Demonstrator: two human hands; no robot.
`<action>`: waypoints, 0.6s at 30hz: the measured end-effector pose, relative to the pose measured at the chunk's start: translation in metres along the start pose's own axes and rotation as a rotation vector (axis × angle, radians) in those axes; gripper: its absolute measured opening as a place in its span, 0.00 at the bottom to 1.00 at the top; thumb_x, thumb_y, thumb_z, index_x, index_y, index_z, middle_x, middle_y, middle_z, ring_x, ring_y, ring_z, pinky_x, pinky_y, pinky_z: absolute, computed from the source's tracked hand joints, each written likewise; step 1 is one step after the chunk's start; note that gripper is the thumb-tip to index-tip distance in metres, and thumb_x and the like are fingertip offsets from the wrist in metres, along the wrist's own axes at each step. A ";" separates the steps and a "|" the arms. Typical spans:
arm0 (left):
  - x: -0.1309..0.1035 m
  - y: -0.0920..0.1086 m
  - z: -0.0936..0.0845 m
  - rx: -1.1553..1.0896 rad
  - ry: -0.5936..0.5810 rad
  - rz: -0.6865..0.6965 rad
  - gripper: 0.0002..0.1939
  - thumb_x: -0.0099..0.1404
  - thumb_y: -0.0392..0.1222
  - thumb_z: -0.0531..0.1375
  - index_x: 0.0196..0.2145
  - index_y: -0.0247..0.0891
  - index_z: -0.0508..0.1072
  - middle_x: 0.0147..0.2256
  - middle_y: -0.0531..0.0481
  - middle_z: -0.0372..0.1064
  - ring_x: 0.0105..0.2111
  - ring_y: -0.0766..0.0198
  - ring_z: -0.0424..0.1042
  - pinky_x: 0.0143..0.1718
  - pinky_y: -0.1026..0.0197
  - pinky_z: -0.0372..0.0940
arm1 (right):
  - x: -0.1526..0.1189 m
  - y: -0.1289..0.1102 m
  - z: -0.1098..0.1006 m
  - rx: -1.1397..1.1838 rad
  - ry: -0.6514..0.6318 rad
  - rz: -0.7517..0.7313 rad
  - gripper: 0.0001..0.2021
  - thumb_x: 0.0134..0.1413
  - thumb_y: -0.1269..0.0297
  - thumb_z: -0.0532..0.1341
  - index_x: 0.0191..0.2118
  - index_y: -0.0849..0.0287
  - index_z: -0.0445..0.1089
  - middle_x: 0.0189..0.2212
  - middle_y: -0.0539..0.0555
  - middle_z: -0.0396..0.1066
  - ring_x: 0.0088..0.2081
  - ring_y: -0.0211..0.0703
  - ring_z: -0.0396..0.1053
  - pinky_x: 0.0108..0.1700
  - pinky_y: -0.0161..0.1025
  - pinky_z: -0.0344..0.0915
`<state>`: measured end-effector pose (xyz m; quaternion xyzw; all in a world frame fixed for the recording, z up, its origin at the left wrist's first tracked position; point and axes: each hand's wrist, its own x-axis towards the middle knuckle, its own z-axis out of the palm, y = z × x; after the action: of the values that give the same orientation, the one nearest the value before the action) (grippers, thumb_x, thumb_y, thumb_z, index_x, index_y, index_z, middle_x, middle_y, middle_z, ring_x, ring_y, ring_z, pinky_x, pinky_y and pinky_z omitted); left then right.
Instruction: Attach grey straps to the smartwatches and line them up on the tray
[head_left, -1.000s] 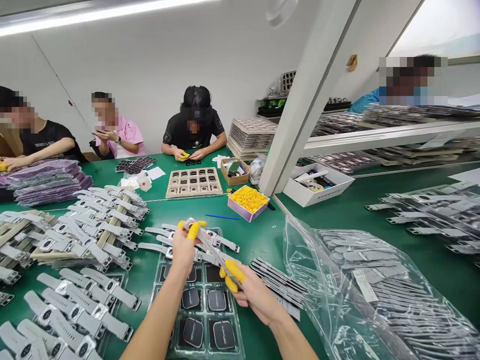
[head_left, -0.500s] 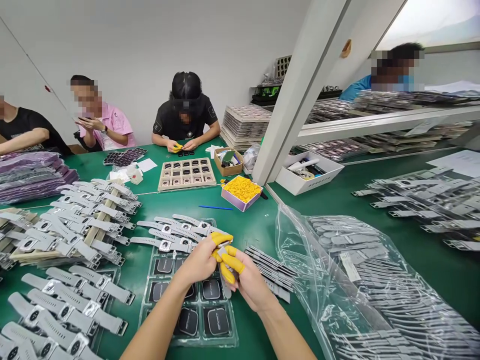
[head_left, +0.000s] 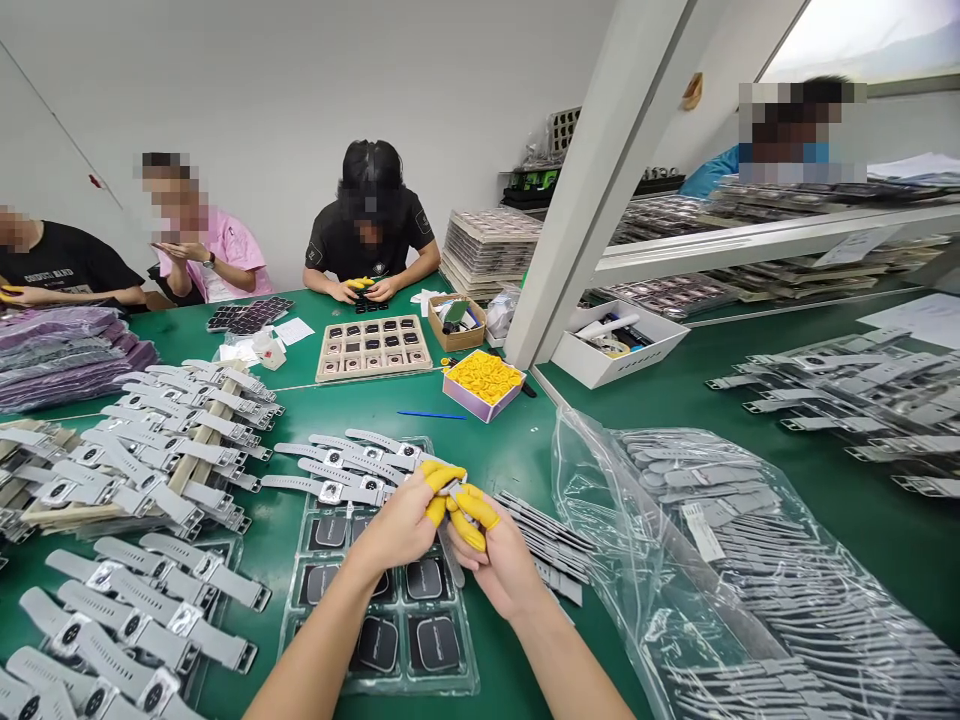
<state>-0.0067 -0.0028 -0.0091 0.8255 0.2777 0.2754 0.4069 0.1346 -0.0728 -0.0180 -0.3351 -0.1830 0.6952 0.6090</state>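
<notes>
the left hand [head_left: 401,525] and right hand [head_left: 499,560] met above the clear tray [head_left: 300,590], yellow-capped fingertips [head_left: 439,478] pinched together on a grey watch strap [head_left: 452,545].

Watches [head_left: 150,470] are crowding the left side of the green table [head_left: 517,450], stacked and in rows down to the near left corner. A clear tray [head_left: 390,610] is filling the near-middle. A plastic bag of straps [head_left: 750,570] is walling off the right. A white post [head_left: 600,170] is slanting up behind it. Bare green is showing past the tray toward the yellow box [head_left: 484,382], with only a blue stick [head_left: 431,415] lying across it.
</notes>
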 end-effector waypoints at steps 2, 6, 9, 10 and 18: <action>-0.001 0.005 -0.003 -0.008 -0.038 -0.024 0.22 0.77 0.40 0.49 0.64 0.43 0.69 0.57 0.42 0.70 0.58 0.54 0.69 0.64 0.47 0.64 | 0.001 0.000 -0.003 0.007 0.008 -0.002 0.20 0.48 0.52 0.74 0.29 0.56 0.64 0.14 0.38 0.50 0.15 0.27 0.39 0.17 0.30 0.41; -0.002 0.015 -0.009 0.171 -0.071 -0.012 0.22 0.76 0.38 0.48 0.62 0.40 0.70 0.55 0.40 0.69 0.56 0.53 0.69 0.62 0.47 0.66 | 0.002 0.001 -0.008 -0.057 0.011 0.031 0.20 0.51 0.51 0.73 0.30 0.56 0.63 0.15 0.39 0.50 0.16 0.27 0.40 0.17 0.30 0.41; -0.003 0.020 -0.013 0.409 -0.123 -0.005 0.20 0.71 0.36 0.52 0.58 0.36 0.73 0.51 0.38 0.70 0.52 0.49 0.70 0.56 0.46 0.69 | 0.002 0.000 -0.008 -0.118 0.039 0.086 0.21 0.47 0.51 0.74 0.29 0.56 0.63 0.15 0.38 0.51 0.16 0.26 0.40 0.17 0.29 0.39; -0.003 0.022 -0.015 0.465 -0.140 -0.001 0.19 0.70 0.36 0.53 0.56 0.35 0.73 0.50 0.38 0.70 0.51 0.48 0.70 0.55 0.46 0.70 | 0.002 0.000 -0.008 -0.130 0.044 0.097 0.21 0.45 0.51 0.74 0.28 0.56 0.63 0.15 0.38 0.52 0.15 0.26 0.40 0.17 0.29 0.39; -0.003 0.031 -0.019 0.563 -0.227 -0.026 0.16 0.68 0.33 0.52 0.49 0.35 0.75 0.46 0.38 0.72 0.47 0.48 0.70 0.50 0.47 0.70 | 0.001 -0.003 -0.006 -0.141 -0.005 0.109 0.20 0.46 0.52 0.72 0.27 0.56 0.61 0.14 0.38 0.51 0.15 0.26 0.39 0.17 0.29 0.39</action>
<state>-0.0150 -0.0108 0.0255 0.9278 0.3063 0.0883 0.1940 0.1407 -0.0721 -0.0201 -0.3849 -0.2142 0.7137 0.5446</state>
